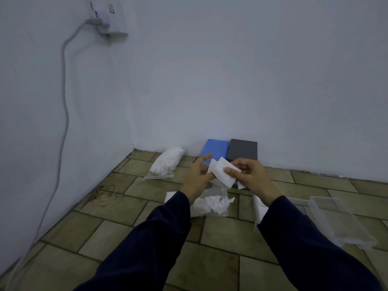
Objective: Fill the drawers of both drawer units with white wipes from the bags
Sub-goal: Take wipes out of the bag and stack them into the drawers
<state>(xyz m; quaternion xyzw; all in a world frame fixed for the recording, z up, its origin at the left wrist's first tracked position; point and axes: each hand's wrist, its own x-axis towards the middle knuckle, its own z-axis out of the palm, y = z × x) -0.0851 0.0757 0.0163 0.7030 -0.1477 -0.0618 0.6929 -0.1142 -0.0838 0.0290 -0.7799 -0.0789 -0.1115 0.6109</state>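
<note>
Together, the left hand and right hand hold white wipes above the floor; the right grip pinches them with thumb and fingers, the left supports them, forefinger extended. Below lies an opened bag; a full bag sits near the wall corner, beside the blue drawer unit and grey drawer unit; clear drawers lie at the right.

the left hand and the right hand, both in dark blue sleeves, are holding a small stack of white square wipes above the tiled floor. a clear plastic bag of wipes is lying under them, and another fuller bag is sitting near the wall. a blue drawer unit is touching a dark grey drawer unit. two clear plastic drawers are lying on the right.
</note>
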